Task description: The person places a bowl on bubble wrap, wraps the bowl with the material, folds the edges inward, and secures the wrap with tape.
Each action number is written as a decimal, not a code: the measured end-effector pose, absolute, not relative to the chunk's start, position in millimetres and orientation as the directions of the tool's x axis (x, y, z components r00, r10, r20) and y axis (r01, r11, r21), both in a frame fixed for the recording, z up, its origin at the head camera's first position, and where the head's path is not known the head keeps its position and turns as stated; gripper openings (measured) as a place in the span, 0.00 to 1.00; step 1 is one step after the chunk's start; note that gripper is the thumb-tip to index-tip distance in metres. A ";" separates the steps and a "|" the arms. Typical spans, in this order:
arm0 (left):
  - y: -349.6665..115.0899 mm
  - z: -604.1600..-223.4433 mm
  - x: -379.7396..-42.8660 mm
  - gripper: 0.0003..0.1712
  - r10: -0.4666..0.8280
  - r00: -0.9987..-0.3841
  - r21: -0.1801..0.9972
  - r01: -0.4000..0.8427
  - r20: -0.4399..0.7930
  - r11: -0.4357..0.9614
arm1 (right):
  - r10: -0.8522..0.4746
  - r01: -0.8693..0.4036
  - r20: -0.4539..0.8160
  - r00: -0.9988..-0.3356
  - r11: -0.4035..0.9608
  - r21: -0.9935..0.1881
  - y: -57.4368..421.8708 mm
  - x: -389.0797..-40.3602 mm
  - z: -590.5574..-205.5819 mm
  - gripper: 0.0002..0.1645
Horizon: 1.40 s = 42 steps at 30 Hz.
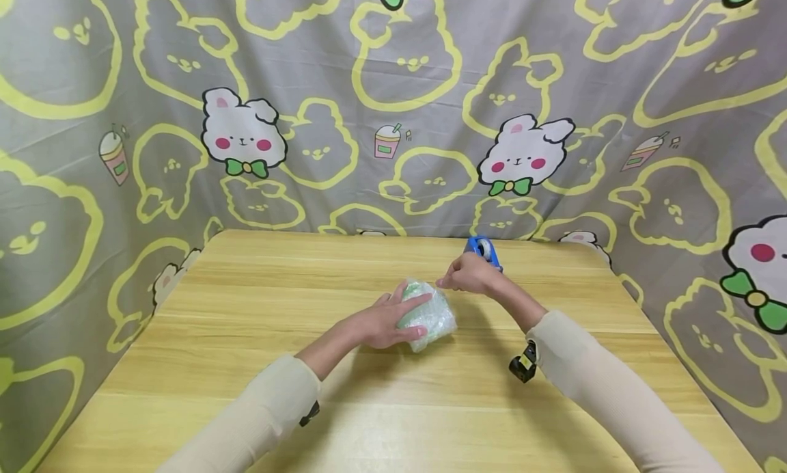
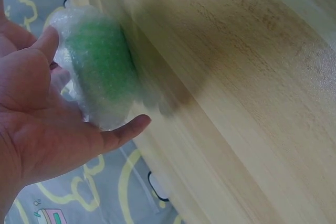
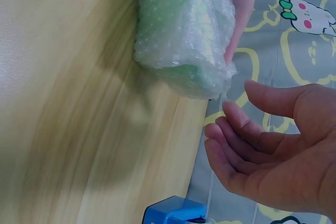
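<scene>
A package in bubble wrap [image 1: 433, 317], with green showing through, rests on the wooden table. My left hand [image 1: 384, 320] holds it from the left, thumb along the near side and fingers over the top and far side. In the left wrist view the thumb of the left hand [image 2: 47, 114] stretches past the package's edge. Beside the package's right far corner is my right hand [image 1: 470, 275]. The right wrist view shows the right hand [image 3: 278, 150] with loosely bent fingers and a gap between thumb and index fingertip. Whether clear tape is at those fingertips is too faint to tell.
A blue tape dispenser [image 1: 484, 251] with a roll stands behind the right hand, near the back of the wooden table [image 1: 277, 288]. A grey curtain [image 1: 332, 70] with cartoon rabbits hangs behind and at both sides of the table.
</scene>
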State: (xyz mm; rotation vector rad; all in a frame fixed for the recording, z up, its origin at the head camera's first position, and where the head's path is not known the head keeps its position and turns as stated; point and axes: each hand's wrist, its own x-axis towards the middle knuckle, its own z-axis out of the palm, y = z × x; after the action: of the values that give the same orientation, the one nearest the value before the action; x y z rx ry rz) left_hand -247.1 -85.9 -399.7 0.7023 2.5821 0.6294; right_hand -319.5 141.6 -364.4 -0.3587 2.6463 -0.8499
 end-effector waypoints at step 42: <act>-82.4 -396.6 -246.5 0.40 0.520 -0.806 0.484 0.349 -0.282 0.803 | -0.258 0.139 -0.335 -0.906 0.568 -0.812 135.0 -327.6 -406.6 0.06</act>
State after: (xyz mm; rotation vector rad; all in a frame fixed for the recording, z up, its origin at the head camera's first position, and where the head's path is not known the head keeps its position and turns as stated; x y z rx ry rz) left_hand -246.5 -82.4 -396.6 0.6532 2.5843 0.5838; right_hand -327.6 135.0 -406.6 -0.0957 2.3838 -1.2868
